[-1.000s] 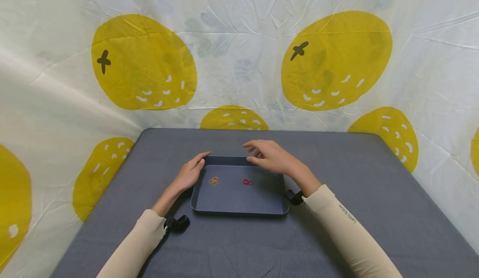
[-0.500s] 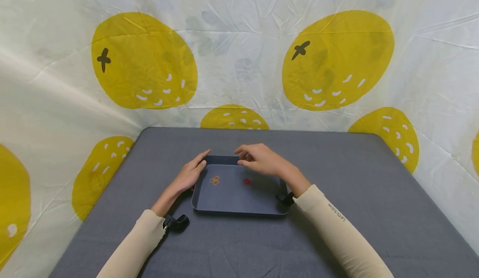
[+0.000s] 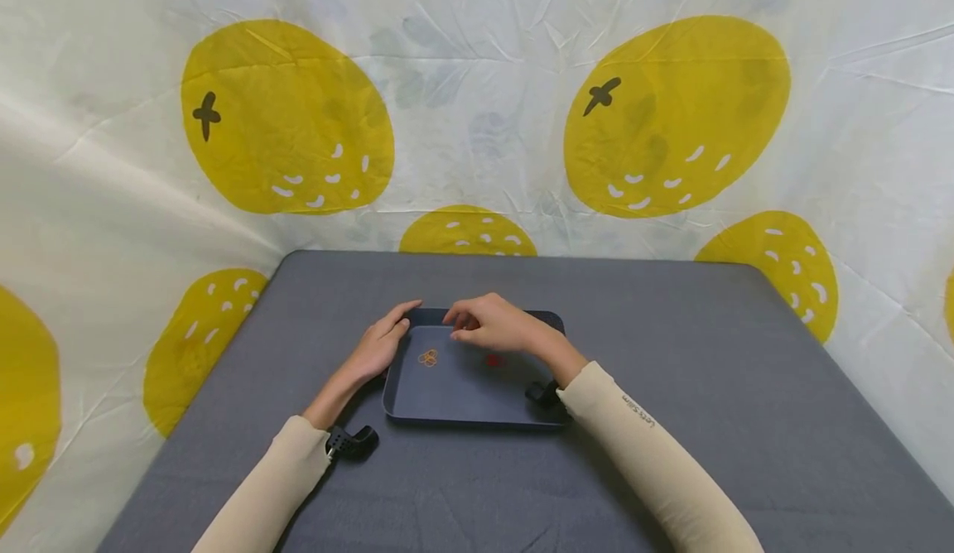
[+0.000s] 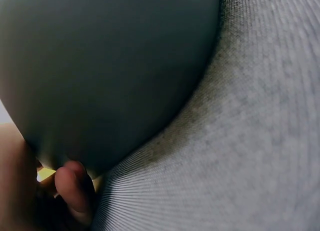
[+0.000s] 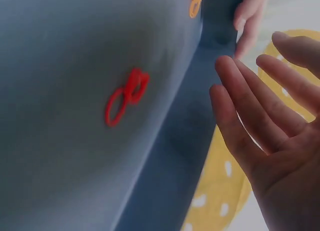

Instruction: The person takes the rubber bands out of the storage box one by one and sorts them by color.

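The right wrist view shows loops in the red bands (image 5: pixel 134 87), shadowed in the head view, right of centre in the tray (image 3: pixel 462 396); orange bands (image 3: pixel 428 358) lie near its left edge. The right sleeve (image 3: pixel 652 454) seems lettered "Let's Slim". The left hand (image 3: pixel 377 348) grips the far-left corner; the right hand (image 3: pixel 493 324), fingers loosely bent, holds nothing near the far edge.

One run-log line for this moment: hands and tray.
left hand: grips tray side; right hand: empty, over tray; inside: orange loops, red loops
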A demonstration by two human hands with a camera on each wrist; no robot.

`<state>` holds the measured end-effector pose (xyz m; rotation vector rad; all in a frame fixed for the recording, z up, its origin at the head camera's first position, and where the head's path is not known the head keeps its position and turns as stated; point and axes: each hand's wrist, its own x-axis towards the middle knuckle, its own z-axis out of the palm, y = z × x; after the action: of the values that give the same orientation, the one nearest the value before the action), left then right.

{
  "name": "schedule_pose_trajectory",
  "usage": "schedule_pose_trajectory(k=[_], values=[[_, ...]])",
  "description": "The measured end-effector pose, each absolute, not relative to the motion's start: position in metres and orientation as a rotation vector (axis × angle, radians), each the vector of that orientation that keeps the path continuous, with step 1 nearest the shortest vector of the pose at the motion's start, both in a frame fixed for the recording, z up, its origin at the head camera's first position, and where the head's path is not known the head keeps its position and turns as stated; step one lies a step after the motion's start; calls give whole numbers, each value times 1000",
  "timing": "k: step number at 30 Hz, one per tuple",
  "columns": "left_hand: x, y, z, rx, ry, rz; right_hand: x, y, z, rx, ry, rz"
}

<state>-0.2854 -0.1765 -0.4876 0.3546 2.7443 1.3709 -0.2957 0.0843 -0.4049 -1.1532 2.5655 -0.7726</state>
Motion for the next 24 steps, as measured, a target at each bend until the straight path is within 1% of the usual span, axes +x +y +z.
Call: schedule_pose_trajectory(k=[10, 18, 24], values=[[-287, -179, -489, 401, 2720, 1407, -309, 62, -418, -1147, 2464, -833], [-288, -180, -490, 404, 2729, 1409, -317, 51, -429, -1145, 2457, -790], [-288, -179, -490, 400, 2729, 1416, -320, 42, -436, -1081, 2464, -781]])
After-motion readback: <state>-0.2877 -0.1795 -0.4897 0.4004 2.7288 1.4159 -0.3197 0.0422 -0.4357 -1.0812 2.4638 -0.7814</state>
